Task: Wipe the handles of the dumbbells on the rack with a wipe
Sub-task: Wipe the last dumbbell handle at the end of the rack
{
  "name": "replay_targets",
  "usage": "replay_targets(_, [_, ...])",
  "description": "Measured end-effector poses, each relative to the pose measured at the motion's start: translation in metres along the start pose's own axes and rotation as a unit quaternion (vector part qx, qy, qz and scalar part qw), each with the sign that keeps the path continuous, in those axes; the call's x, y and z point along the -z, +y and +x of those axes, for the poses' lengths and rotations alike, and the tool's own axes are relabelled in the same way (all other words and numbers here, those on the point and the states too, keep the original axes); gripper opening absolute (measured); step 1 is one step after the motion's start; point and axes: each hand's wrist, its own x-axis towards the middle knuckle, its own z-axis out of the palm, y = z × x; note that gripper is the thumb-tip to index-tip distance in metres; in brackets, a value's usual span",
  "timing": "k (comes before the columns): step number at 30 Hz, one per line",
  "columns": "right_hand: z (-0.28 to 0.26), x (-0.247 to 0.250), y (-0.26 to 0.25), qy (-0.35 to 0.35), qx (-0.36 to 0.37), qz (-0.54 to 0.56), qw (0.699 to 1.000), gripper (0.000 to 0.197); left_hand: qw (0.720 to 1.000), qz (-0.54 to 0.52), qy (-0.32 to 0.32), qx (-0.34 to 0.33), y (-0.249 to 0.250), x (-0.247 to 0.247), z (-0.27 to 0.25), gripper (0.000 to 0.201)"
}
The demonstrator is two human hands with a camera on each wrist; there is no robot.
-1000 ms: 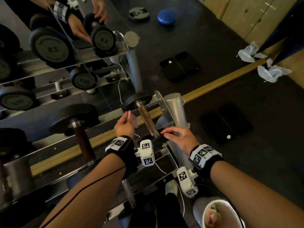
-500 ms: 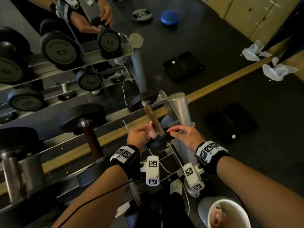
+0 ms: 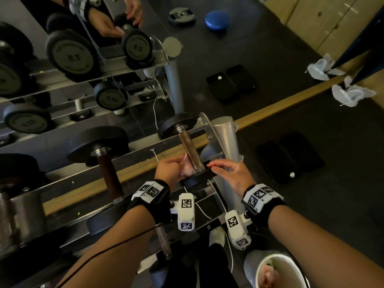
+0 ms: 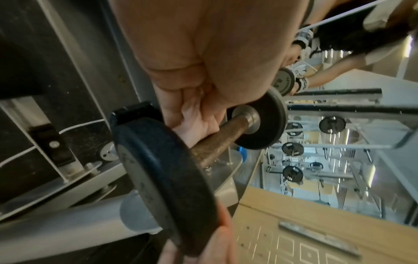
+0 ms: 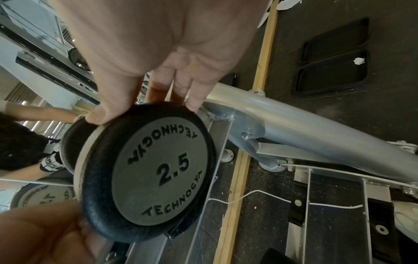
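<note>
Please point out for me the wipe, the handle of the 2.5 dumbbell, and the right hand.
wipe [image 4: 194, 125]: left wrist view, on the pale bunched part under the fingers.
handle [image 3: 190, 150]: head view, middle of the rusty bar.
right hand [image 3: 232, 173]: head view, on the back of the hand.

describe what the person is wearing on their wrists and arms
Both forearms are bare, with no sleeves. The left hand and the right hand each have a black wrist strap topped by a white block printed with black-and-white square markers. A white boxy camera unit with the same markers hangs from each strap. A thin dark cable runs along the left forearm.
</note>
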Motion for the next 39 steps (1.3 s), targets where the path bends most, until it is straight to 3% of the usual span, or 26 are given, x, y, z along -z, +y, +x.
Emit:
replay_targets(4, [0.000, 0.001, 0.003, 0.002, -0.005, -0.010, 1.000, 0.017, 0.995, -0.047, 0.075, -0.047, 0.013, -0.009, 0.008, 0.008])
replay_targets(8, [0.001, 0.002, 0.007, -0.001, 0.006, -0.025, 1.000, 0.017, 0.997, -0.061, 0.026, -0.041, 0.008, -0.023, 0.007, 0.024])
replay_targets(14, [0.003, 0.003, 0.006, -0.003, 0.000, -0.002, 1.000, 0.018, 1.000, -0.015, -0.009, -0.009, 0.002, -0.011, -0.008, 0.027])
replay_targets(21, [0.001, 0.003, -0.002, -0.006, -0.016, -0.016, 1.000, 0.016, 0.998, -0.053, 0.036, -0.020, 0.005, -0.016, -0.010, 0.030])
replay_targets(27, [-0.001, 0.000, -0.001, 0.000, -0.009, -0.015, 1.000, 0.017, 1.000, 0.001, -0.011, -0.008, 0.005, -0.025, -0.011, 0.034])
replay_targets(31, [0.000, 0.002, 0.001, -0.005, -0.002, -0.019, 1.000, 0.019, 1.000, -0.008, -0.009, 0.006, 0.006, -0.015, -0.012, 0.029])
replay_targets(35, [0.002, 0.002, 0.001, -0.010, -0.007, -0.019, 1.000, 0.020, 0.999, -0.026, 0.013, 0.017, 0.006, -0.010, -0.009, 0.045])
replay_targets(39, [0.002, 0.002, -0.001, -0.011, -0.008, -0.031, 0.999, 0.019, 1.000, -0.029, 0.008, -0.008, 0.015, -0.026, -0.013, 0.028])
